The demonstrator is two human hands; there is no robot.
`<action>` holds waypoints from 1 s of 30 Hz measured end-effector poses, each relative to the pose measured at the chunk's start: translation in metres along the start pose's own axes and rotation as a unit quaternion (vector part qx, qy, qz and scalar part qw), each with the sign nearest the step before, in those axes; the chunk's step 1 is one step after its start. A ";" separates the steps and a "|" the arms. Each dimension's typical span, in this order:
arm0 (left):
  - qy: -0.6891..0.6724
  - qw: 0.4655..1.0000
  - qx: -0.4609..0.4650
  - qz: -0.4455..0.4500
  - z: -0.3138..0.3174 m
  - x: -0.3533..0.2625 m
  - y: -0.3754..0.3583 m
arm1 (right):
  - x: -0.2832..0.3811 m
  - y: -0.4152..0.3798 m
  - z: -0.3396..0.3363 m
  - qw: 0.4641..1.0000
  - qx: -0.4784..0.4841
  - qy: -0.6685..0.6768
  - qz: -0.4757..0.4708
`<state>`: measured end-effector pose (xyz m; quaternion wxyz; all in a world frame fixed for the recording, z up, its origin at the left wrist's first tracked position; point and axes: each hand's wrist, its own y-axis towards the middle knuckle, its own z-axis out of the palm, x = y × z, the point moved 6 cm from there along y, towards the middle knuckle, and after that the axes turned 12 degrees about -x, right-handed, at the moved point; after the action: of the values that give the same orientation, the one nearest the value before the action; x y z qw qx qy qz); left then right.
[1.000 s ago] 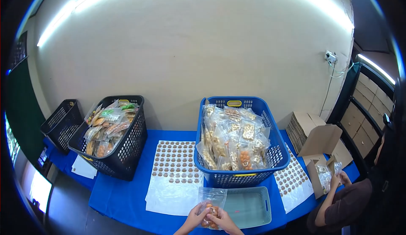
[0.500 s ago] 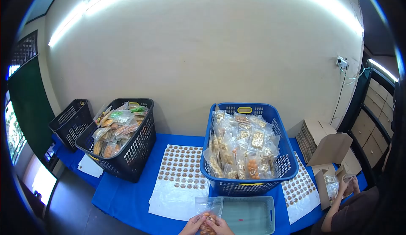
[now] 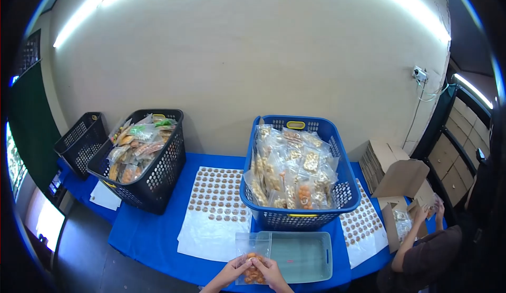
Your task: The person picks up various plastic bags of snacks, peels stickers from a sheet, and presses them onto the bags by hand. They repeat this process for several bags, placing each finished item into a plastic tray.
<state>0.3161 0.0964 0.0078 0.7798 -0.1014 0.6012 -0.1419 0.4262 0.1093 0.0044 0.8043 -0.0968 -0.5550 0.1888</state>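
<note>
Near the bottom centre, my left hand (image 3: 231, 272) and my right hand (image 3: 269, 273) grip a clear plastic bag (image 3: 254, 245) of orange-brown pieces from both sides. Both thumbs meet on the front of the bag, over a small round spot that they partly cover. The bag's transparent upper part stands up above my fingers. Just right of it lies a grey-green tray (image 3: 311, 280) with a tiny reddish strip inside. Behind the bag is a sheet of round stickers (image 3: 203, 235).
A blue basket (image 3: 303, 219) of filled bags stands behind the tray. Left are a filled black basket (image 3: 158, 198) and another black basket (image 3: 81, 140). At right, a co-worker's hands (image 3: 429, 211) are over an open carton (image 3: 390, 224), beside a second sticker sheet (image 3: 363, 235).
The view has tilted down and shifted, so the baskets and table sit higher and more left. More of my hands and the held bag shows. The co-worker's hands have moved slightly.
</note>
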 end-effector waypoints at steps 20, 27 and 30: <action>0.009 0.980 -0.100 0.173 0.013 -0.060 0.022 | 0.007 -0.022 -0.001 0.975 -0.113 -0.048 -0.185; -0.058 0.971 -0.150 0.176 0.004 -0.069 0.030 | 0.025 -0.027 0.008 0.967 -0.069 -0.079 -0.234; 0.043 0.955 -0.150 0.254 0.006 -0.087 0.028 | 0.041 -0.026 -0.015 0.950 -0.062 -0.149 -0.269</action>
<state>0.3045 0.1528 0.0792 0.7391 -0.0552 0.6547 0.1485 0.4584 0.1034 0.0432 0.7259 0.0359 -0.6845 -0.0572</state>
